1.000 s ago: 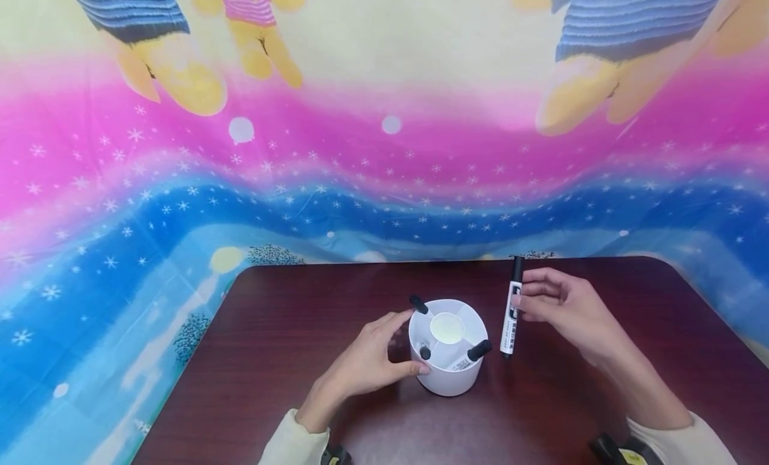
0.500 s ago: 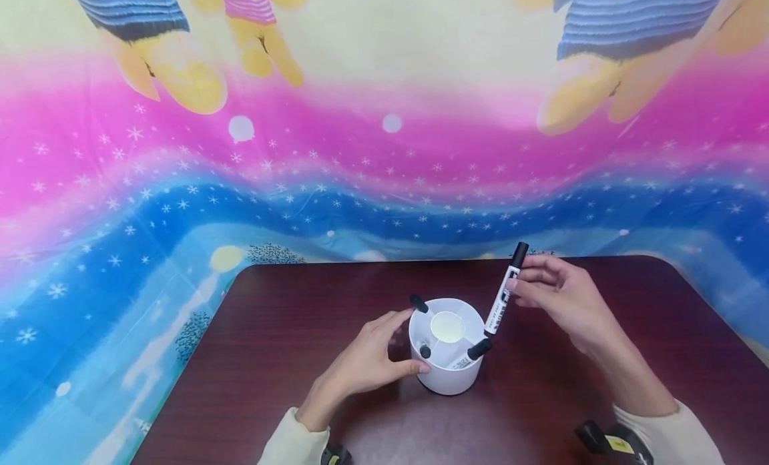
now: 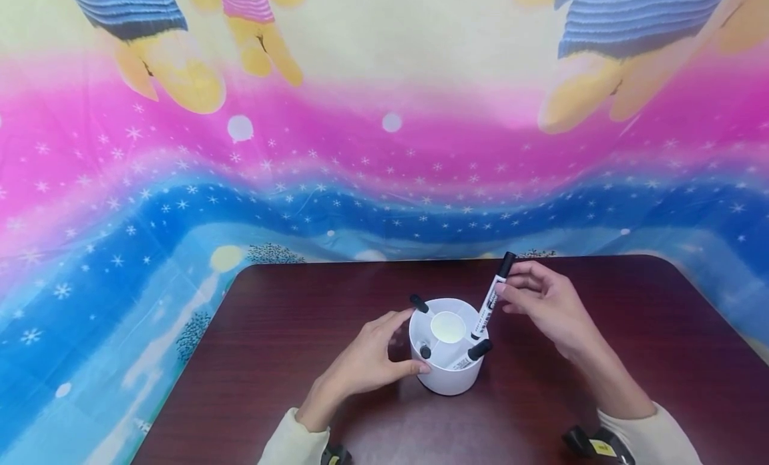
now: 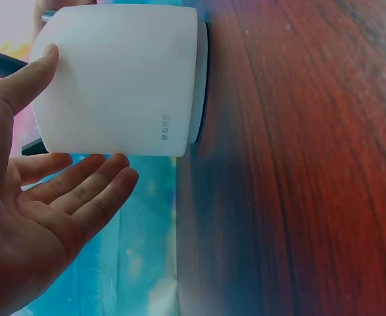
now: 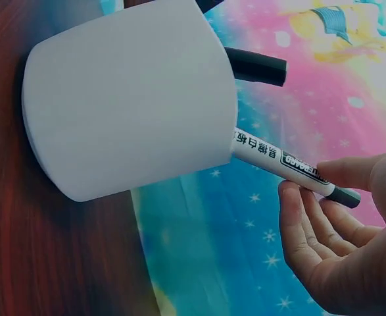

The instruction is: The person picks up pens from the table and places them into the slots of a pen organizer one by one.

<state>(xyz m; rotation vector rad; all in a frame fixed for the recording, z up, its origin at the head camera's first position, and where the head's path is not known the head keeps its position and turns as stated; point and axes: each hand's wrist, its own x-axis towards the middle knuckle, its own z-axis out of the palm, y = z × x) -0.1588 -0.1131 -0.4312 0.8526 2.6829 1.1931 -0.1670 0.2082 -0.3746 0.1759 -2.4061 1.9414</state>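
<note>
A round white pen holder (image 3: 447,379) stands upright on the table. My left hand (image 3: 365,359) holds it from the left, thumb on its near wall and fingers against the other side, as the left wrist view shows. Between thumb and fingertips my right hand (image 3: 555,311) pinches a black-capped whiteboard marker (image 3: 490,303) near its cap. The marker leans to the right, its lower end just inside the holder's right rim; in the right wrist view the wall of the holder (image 5: 127,105) hides that end. Several black ends of other markers (image 3: 479,349) stick out of the compartments.
The dark red-brown wooden table (image 3: 288,318) has rounded far corners. Behind it hangs a cloth backdrop (image 3: 372,165) printed with bears and snowflakes. A pale round disc (image 3: 447,327) fills the middle of the holder's top.
My right hand has moved left, tilting the marker and bringing its lower end from beside the holder over the rim and inside. The left hand and the holder have stayed in place.
</note>
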